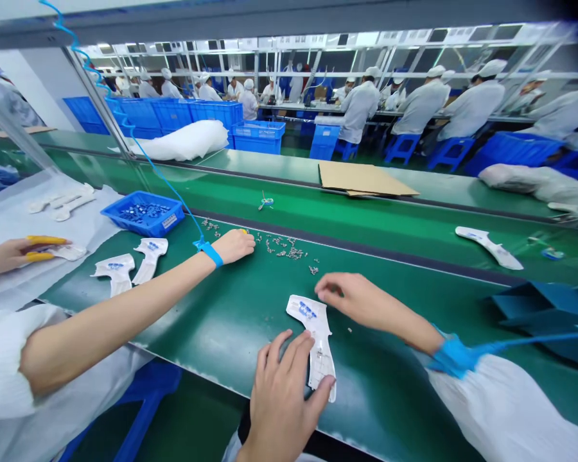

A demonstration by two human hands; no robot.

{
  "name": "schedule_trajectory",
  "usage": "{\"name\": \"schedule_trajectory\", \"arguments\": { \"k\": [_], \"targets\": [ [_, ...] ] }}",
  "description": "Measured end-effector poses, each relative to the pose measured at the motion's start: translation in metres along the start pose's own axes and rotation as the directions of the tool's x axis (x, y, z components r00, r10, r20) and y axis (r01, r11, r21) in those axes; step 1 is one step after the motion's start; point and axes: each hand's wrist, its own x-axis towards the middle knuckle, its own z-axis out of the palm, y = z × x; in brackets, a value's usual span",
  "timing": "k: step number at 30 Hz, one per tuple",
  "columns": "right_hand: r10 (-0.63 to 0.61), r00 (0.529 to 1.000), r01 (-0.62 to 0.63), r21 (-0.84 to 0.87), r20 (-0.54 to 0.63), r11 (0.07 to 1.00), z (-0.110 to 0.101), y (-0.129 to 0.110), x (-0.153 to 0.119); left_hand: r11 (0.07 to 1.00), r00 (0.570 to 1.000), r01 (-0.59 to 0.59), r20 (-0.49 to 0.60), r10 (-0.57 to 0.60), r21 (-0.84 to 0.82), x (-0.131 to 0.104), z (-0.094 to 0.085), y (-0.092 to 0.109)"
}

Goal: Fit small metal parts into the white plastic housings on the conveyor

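Note:
A white plastic handle-shaped shell (320,343) with blue parts near its top lies on the green work surface (212,327). My left hand (289,391) rests on the shell's lower part, fingers spread, thumb at its right edge. Just above and to the right of the shell, my right hand (351,296) hovers with thumb and fingertips curled close together; whatever they may hold is too small to make out. A blue wristband circles the right wrist. Small metal pieces (291,250) are scattered beyond the hands.
At left, a co-worker's arm (173,289) reaches across towards the metal pieces; their other hand (17,255) holds a white part. Two white shells (115,273) lie beside that arm, near a blue tray (149,215). Another shell (489,247) lies on the green strip at right.

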Motion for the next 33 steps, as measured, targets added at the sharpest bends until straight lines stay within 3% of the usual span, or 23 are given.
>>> {"name": "schedule_trajectory", "arguments": {
  "k": [3,7,12,15,18,23,26,33],
  "targets": [
    [-0.016,0.972,-0.021,-0.159,-0.233,0.987,-0.003,0.016,0.043,0.999,1.000,-0.024,-0.013,0.025,0.034,0.000,0.001,-0.003],
    [0.014,0.960,-0.071,-0.196,-0.280,0.978,0.002,0.029,0.087,0.997,0.998,-0.065,-0.007,0.065,0.046,-0.002,0.002,-0.009],
    [0.015,0.957,-0.073,-0.190,-0.291,0.979,0.003,0.031,0.100,0.999,0.996,-0.020,-0.081,0.023,0.031,-0.006,0.012,-0.008],
    [-0.020,0.960,-0.033,-0.185,-0.279,0.982,-0.004,0.025,0.087,1.000,0.996,-0.005,-0.091,0.005,0.008,-0.006,0.014,-0.007],
    [-0.069,0.967,0.035,-0.139,-0.246,0.990,-0.011,0.012,0.055,0.996,0.995,-0.002,-0.101,-0.007,-0.086,-0.005,0.007,-0.006],
    [-0.157,0.986,0.142,0.192,0.065,0.971,-0.004,-0.017,-0.025,0.971,0.980,-0.066,-0.197,0.020,-0.231,0.000,-0.009,0.000],
    [-0.176,0.971,0.127,0.279,0.161,0.952,0.009,-0.027,-0.059,0.957,0.971,-0.116,-0.234,0.052,-0.266,0.002,-0.011,0.007],
    [-0.077,0.988,0.007,0.466,0.131,0.885,0.024,-0.023,-0.072,0.936,0.968,-0.120,-0.248,0.036,-0.331,0.006,-0.009,0.012]
  ]
}}
